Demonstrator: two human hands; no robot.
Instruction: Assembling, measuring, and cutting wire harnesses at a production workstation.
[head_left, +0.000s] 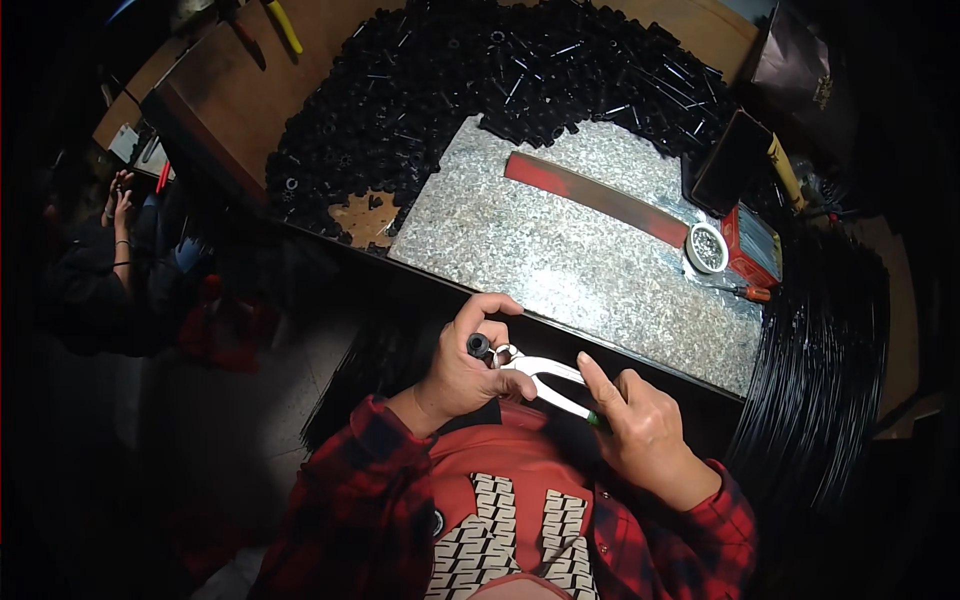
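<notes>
Close in front of my body, my left hand is closed around a short black tubular piece, its round open end facing up. A thin metal ring sits beside that piece, at the jaws of a pair of silver pincers. My right hand grips the pincers near their green handle ends, with its index finger stretched along them. The handles are spread apart. My left thumb lies close to the pincers' head. Whether the jaws press on the ring is too small to tell.
Beyond the hands lies a speckled stone slab bearing a red-brown bar, a white bowl of small metal bits and an orange-handled screwdriver. A large heap of black parts surrounds its far side. Black strands hang right. Another person sits left.
</notes>
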